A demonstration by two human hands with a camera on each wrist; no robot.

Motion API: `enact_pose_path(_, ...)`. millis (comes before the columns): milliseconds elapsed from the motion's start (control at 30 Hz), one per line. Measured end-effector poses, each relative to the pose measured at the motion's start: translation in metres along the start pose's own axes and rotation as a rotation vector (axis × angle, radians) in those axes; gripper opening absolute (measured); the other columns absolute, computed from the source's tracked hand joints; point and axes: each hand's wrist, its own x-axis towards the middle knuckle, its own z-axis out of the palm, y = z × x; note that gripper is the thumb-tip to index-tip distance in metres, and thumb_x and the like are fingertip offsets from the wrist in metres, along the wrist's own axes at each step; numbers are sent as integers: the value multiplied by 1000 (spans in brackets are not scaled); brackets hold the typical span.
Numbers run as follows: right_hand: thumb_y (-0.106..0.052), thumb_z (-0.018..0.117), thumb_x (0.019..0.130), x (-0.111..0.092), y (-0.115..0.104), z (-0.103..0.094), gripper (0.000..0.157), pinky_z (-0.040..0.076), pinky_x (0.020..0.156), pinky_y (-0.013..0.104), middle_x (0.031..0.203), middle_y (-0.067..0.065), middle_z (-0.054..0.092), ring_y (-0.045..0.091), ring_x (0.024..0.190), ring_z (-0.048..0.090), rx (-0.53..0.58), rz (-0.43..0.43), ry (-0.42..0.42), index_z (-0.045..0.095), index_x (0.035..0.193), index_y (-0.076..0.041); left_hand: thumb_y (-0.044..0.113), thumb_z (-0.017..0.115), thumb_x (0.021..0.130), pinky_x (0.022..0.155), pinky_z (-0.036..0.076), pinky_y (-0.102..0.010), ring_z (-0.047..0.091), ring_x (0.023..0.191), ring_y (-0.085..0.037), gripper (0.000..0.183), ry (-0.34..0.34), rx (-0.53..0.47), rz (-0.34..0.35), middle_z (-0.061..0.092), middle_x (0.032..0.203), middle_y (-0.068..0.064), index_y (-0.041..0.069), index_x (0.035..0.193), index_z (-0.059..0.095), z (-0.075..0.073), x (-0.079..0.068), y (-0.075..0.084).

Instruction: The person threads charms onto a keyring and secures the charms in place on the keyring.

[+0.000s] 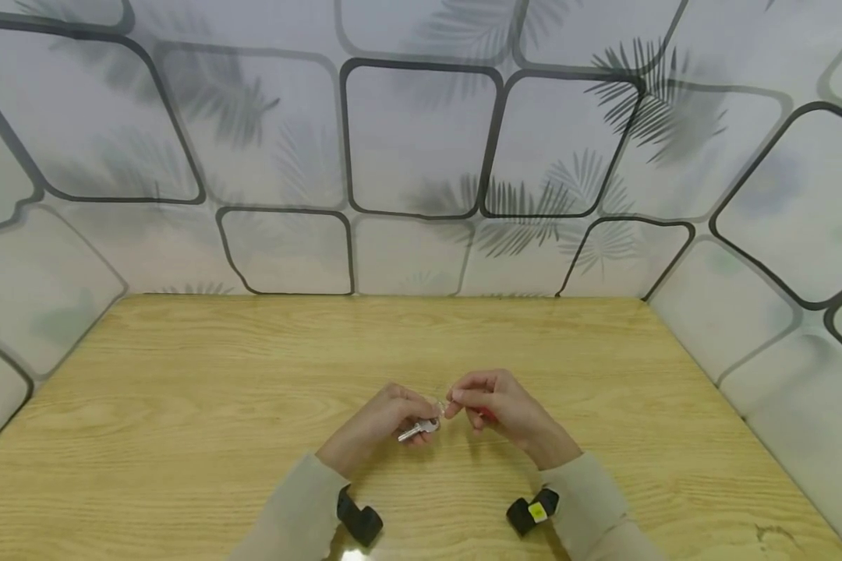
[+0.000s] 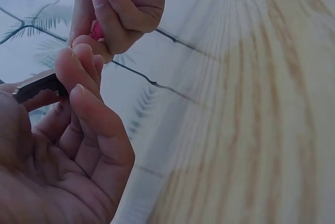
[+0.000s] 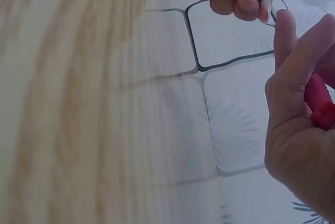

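Note:
Over the wooden table, my left hand (image 1: pixel 400 413) holds a silver key (image 1: pixel 419 428) by its head between thumb and fingers, its toothed blade pointing to the lower left. A thin wire key ring (image 3: pixel 284 0) stands out from the left fingertips. My right hand (image 1: pixel 497 407) is close beside, thumb and forefinger at the ring's edge. Tucked within the curled right fingers is a small red object (image 3: pixel 318 101), mostly covered; its kind cannot be told. In the left wrist view the key (image 2: pixel 39 86) looks dark, and the two hands' fingertips nearly meet.
The wood-grained table (image 1: pixel 203 374) spreads around both hands. Behind it and at its sides rise pale panels (image 1: pixel 421 140) patterned with dark rounded outlines and leaves. Black devices (image 1: pixel 359 520) are strapped at both wrists.

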Motion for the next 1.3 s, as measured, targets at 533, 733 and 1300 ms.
enact_pose_path(533,-6,58,100,0,-3,0,13,52,54,21,83,4,72,5,54,54,-22,86,-46,70,96,-7,9,58,92,53,45,-20,54,53,-7,25,14,-60,-3,63,62,-2,-3,73,69,-4,3,-2)
enact_pose_path(733,-5,66,95,-1,-4,1,4,54,55,22,83,6,73,4,53,55,-71,98,-34,69,96,-3,10,59,93,53,47,-20,55,52,-6,26,20,-46,-10,64,61,-1,-7,77,70,-3,3,-1)
enact_pose_path(1300,-6,52,104,1,-2,2,12,59,59,27,82,10,73,8,56,65,-74,98,-62,61,102,1,9,57,94,51,44,-18,55,53,-5,26,18,-45,0,64,61,0,-11,81,70,-2,2,0)
